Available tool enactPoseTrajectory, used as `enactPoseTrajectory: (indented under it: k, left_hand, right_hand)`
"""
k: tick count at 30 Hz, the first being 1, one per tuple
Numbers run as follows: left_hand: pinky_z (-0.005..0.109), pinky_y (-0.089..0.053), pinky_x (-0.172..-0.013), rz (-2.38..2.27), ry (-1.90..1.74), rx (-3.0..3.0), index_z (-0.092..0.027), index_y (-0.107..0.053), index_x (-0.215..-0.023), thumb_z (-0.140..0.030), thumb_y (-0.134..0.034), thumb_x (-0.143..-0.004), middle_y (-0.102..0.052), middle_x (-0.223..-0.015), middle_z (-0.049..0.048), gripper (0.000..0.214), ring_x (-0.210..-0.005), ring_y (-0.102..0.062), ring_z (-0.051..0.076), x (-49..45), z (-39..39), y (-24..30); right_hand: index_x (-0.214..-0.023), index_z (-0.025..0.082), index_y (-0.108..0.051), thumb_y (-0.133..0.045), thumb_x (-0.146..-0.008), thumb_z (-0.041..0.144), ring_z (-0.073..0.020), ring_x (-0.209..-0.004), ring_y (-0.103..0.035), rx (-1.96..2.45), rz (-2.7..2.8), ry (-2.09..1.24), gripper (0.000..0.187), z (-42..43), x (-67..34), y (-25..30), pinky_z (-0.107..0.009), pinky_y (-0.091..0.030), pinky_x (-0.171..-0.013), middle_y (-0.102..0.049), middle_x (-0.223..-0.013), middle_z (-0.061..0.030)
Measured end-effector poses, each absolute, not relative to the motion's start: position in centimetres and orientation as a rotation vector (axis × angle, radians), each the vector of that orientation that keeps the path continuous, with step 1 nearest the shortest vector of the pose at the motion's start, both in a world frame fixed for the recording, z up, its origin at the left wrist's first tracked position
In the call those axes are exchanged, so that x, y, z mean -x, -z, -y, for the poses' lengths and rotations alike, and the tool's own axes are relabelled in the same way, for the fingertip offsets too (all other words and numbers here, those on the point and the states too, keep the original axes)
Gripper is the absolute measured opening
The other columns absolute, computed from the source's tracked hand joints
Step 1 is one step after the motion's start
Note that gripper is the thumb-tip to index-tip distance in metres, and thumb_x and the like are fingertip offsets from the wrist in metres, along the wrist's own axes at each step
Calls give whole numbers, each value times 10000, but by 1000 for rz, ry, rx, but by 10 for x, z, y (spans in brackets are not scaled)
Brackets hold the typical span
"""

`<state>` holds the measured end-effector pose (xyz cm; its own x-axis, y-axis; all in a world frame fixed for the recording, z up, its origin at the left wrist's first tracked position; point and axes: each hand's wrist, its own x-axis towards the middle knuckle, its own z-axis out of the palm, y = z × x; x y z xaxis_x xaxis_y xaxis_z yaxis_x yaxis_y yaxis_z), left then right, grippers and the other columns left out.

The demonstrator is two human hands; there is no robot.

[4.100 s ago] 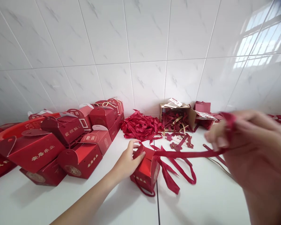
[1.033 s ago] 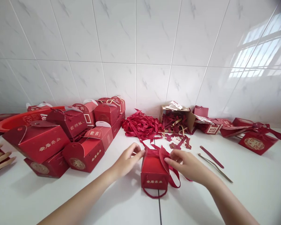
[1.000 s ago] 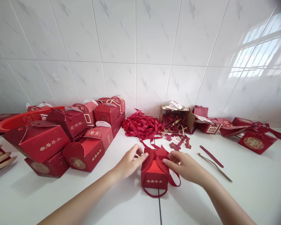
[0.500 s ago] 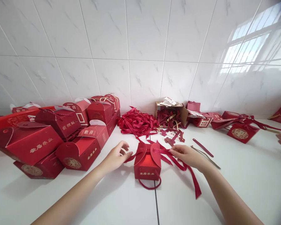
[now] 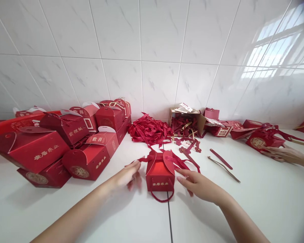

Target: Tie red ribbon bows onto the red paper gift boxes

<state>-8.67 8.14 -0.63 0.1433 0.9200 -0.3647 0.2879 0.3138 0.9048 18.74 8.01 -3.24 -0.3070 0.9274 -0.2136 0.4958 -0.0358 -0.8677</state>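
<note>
A small red gift box with gold lettering stands upright in front of me, its curved top flaps raised. A twisted red cord handle hangs at its front. Dark red ribbon passes through the top flaps and trails out on both sides. Beside the box's left side is my left hand, close to the ribbon's left end; its lower fingers are blurred, and it appears open. My right hand is at the box's right side, thumb and fingers apart, holding nothing, the ribbon just behind it.
Several red gift boxes are stacked at left. Behind the box lie a heap of red ribbon and an open carton of straps. Two loose straps lie at right. Another person's hand touches a red box.
My right hand has let go of the ribbon and moved left to the box's side. My left hand's pinch on the ribbon has loosened. The other person's hand has reached their box.
</note>
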Motion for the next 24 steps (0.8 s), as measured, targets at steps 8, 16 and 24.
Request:
enactPoseTrajectory:
  k: [8,16,24]
  left_hand:
    - [189,-471,-502,-907,-1319,-412,-205,-614,-972,-181,-554,-840,-637,-890,37,147,-654,-621,113,77,-89,1]
    - [187,-463,-449,-910,-1377,-275,-179,-655,-1021,-214,-501,-890,-628,-844,52,206,-642,-624,128,81,-82,10]
    - [171,-439,-472,-988,-1428,-293,-219,-667,-1038,-236,-539,-888,-589,-818,19,198,-645,-594,95,84,-77,11]
  right_hand:
    - [-945,239,-622,-659,-812,253,-140,-1016,-625,725,221,-1697,139,-74,-156,44,-227,-547,-754,-618,-1189,-33]
    - [-814,221,-580,-636,-806,154,-78,-693,-652,613,-1,-1711,87,-78,-156,45,-170,-557,-587,-621,-741,30]
    - [-768,231,-563,-668,-775,192,-93,-666,-638,721,176,-1635,112,-78,-155,50,-201,-561,-597,-602,-694,37]
